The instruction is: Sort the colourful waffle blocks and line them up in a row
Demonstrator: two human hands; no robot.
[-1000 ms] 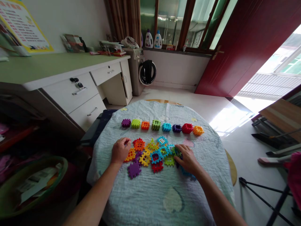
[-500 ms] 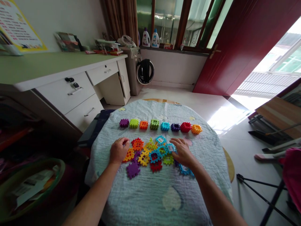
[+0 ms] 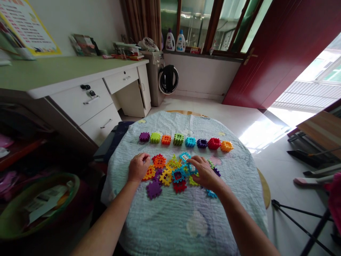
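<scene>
The toothed pieces (image 3: pixel 154 188) look like smooth, lightly glossy plastic. The cloth (image 3: pixel 165 217) under them is matt, crinkled and gauzy; the counter (image 3: pixel 263 188) shows a smooth wooden edge. The pale floor (image 3: pixel 254 137) is glossy, the red door (image 3: pixel 269 60) has a soft sheen, and its handle (image 3: pixel 250 56) looks metal.

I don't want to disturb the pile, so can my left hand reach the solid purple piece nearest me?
Likely yes: your left hand is close by, and no other piece appears to cover the purple piece or stand between them.
</scene>
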